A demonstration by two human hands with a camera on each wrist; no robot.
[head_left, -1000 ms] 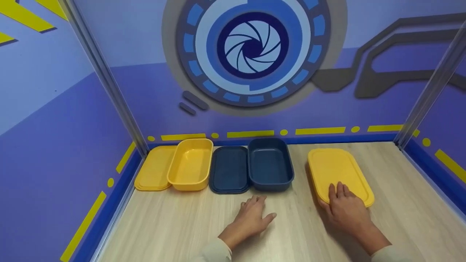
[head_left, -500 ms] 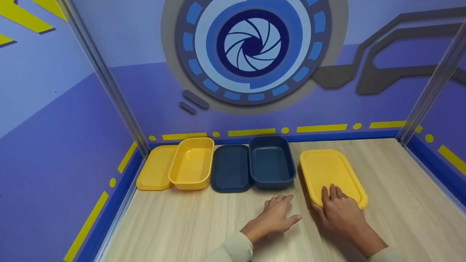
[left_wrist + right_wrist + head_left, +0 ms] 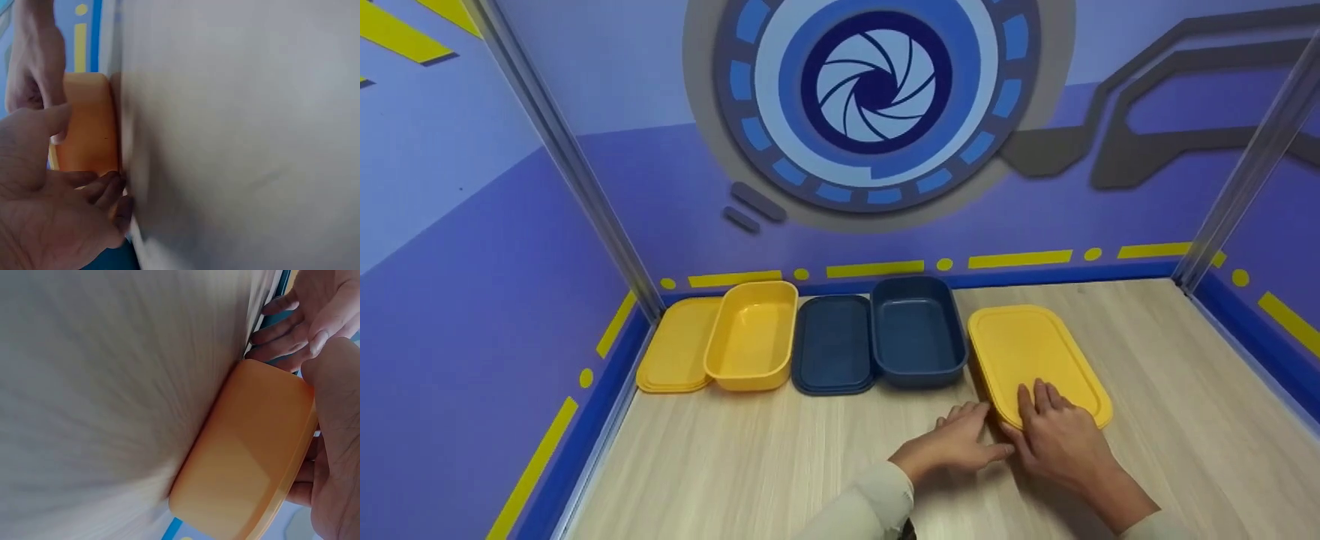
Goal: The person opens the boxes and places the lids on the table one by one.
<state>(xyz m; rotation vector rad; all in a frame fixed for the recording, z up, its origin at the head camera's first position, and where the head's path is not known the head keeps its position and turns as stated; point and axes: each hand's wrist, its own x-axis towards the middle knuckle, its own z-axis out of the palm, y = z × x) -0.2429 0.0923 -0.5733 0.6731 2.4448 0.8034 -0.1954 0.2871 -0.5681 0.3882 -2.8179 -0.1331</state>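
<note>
A yellow food container with its yellow lid (image 3: 1027, 345) on stands at the right of the table. My right hand (image 3: 1065, 446) rests on the near end of that lid, fingers laid out over it and thumb down at the near left corner. The box's yellow wall (image 3: 242, 444) shows in the right wrist view. At the near left corner is my left hand (image 3: 956, 446), fingers extended beside the wall and thumb close to the right thumb. Whether the left fingertips touch the box, I cannot tell. Just left of it stands an uncovered navy container (image 3: 919, 337).
Further left along the back wall, a navy lid (image 3: 834, 345) lies flat. Beyond it are an uncovered yellow container (image 3: 754, 337) and another yellow lid (image 3: 679, 345), partly behind that container. Blue printed panels (image 3: 660, 187) enclose the wooden table (image 3: 720, 465) at the back and sides.
My right hand and the lidded yellow container have shifted left, closer to the navy container. My left hand has moved right, up to the container's near left corner.
</note>
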